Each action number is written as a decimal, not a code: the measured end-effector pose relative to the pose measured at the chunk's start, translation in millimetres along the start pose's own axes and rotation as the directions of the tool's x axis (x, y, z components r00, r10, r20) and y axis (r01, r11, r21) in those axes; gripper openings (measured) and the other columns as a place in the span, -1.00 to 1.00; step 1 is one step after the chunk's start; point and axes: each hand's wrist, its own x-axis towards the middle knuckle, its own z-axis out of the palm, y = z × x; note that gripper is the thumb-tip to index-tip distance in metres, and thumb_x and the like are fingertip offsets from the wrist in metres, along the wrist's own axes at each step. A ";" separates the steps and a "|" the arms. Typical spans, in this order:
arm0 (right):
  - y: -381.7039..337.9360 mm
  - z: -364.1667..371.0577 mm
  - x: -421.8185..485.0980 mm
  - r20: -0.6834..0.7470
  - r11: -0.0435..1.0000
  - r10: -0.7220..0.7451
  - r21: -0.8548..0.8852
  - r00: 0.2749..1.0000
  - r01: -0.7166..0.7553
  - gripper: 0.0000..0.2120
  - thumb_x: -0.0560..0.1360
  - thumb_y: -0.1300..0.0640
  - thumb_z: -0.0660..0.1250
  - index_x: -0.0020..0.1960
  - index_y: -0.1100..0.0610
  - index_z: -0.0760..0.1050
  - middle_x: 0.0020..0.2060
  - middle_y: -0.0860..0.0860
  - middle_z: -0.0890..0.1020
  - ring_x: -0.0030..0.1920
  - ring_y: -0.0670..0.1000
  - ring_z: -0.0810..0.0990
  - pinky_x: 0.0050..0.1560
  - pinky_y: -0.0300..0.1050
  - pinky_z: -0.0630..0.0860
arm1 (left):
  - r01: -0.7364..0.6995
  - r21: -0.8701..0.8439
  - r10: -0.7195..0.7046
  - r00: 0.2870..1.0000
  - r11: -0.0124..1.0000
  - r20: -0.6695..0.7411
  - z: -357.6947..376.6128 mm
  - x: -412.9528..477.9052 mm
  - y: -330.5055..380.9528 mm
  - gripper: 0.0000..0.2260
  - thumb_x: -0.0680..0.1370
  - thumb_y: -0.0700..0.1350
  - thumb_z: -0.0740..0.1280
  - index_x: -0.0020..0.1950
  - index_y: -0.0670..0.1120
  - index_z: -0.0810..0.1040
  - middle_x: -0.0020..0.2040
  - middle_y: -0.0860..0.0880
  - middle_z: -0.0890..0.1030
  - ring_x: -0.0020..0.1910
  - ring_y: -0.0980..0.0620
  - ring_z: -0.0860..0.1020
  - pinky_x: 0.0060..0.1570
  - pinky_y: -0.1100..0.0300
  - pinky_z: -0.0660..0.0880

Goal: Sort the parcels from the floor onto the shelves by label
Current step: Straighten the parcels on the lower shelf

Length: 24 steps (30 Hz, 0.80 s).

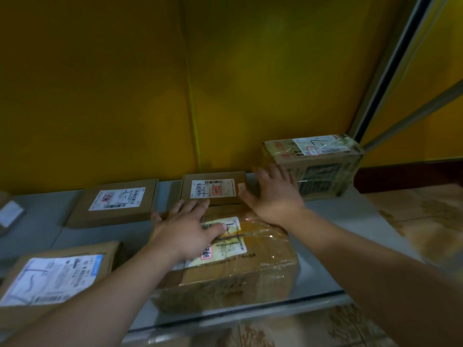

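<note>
1. At the left, a parcel with a large white label (57, 279) lies at the front of the shelf (333, 221). A flat cardboard box (117, 204) lies behind it by the yellow wall. Neither need be disturbed.
2. The left hand (185, 231) is laid flat over the label of the taped carton (250, 266), fingers straight and spread. Its grip is wide and nothing is clasped.
3. The carton, the parcel in hand, rests on the shelf near the front edge, its far side just beside a small flat box (213, 189).
4. The step is judged to be the seating of this carton. It is best pushed back evenly by both palms, so that it is not skewed and its label is left facing up.
5. The right hand (273, 194) is held open at the carton's far right corner, its grip wide and holding nothing. Contact cannot be told.
6. At the right, a tape-wrapped box (315, 164) stands against the wall and should be left unknocked.
</note>
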 end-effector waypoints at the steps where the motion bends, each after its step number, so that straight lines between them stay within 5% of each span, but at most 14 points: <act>1: -7.2 5.5 -10.0 0.034 1.000 -0.017 0.020 0.999 0.016 -0.33 0.54 -0.35 0.12 0.53 -0.04 0.19 0.52 0.09 0.22 0.55 0.17 0.08 0.51 0.24 0.07 | -0.006 -0.090 0.007 1.000 0.996 0.006 -3.4 0.5 -2.1 -0.31 0.51 0.44 0.02 0.57 0.22 -0.06 0.60 0.12 0.02 0.57 0.01 0.01 0.46 -0.27 -0.03; 5: -19.5 7.7 -30.0 0.239 0.997 0.010 -0.082 0.971 0.010 -0.30 0.52 -0.43 0.00 0.54 -0.10 0.18 0.47 0.08 0.33 0.48 0.20 0.23 0.45 0.29 0.15 | 0.012 -0.532 -0.053 0.997 0.846 -0.062 -21.4 -12.9 -29.9 -0.41 0.59 0.23 0.19 0.57 0.17 0.08 0.58 0.08 0.11 0.52 -0.04 0.20 0.27 0.15 0.35; 8: -39.6 -1.3 -38.9 0.318 0.990 0.023 -0.141 0.948 0.023 -0.24 0.50 -0.48 -0.03 0.58 -0.10 0.08 0.54 0.10 0.20 0.53 0.22 0.13 0.46 0.41 0.02 | 0.113 -0.482 -0.198 0.972 0.869 -0.128 -14.7 -33.4 -93.8 -0.41 0.57 0.27 0.15 0.56 0.10 0.17 0.58 0.01 0.16 0.53 -0.06 0.17 0.44 0.02 0.18; 11: -81.0 7.0 -52.6 0.396 0.980 -0.070 -0.145 0.916 0.138 -0.17 0.45 -0.54 -0.04 0.59 -0.14 -0.01 0.59 0.09 0.04 0.57 0.22 -0.02 0.47 0.43 -0.12 | 0.264 -0.248 -0.283 0.958 0.932 -0.046 12.1 -66.8 -160.7 -0.13 0.39 0.55 -0.01 0.54 0.03 0.24 0.56 -0.06 0.21 0.52 -0.12 0.17 0.44 -0.18 0.15; 14: -108.0 26.1 -57.5 0.399 0.974 -0.112 -0.137 0.910 0.179 -0.16 0.42 -0.57 -0.07 0.58 -0.20 -0.08 0.60 0.11 -0.03 0.58 0.24 -0.12 0.46 0.44 -0.21 | 0.266 -0.038 -0.267 0.963 0.963 -0.031 37.7 -85.0 -192.3 -0.14 0.35 0.53 -0.09 0.58 0.18 -0.04 0.61 0.04 -0.05 0.57 -0.04 -0.09 0.46 -0.25 -0.08; 24: -110.3 38.4 -56.0 0.292 0.961 -0.126 -0.201 0.948 0.190 -0.15 0.38 -0.60 -0.13 0.56 -0.24 -0.09 0.59 0.06 0.01 0.57 0.19 -0.06 0.48 0.40 -0.09 | 0.238 -0.042 -0.241 0.966 0.970 -0.096 46.0 -72.0 -192.1 -0.30 0.52 0.43 -0.03 0.58 0.19 -0.13 0.61 0.05 -0.16 0.57 -0.07 -0.22 0.45 -0.33 -0.19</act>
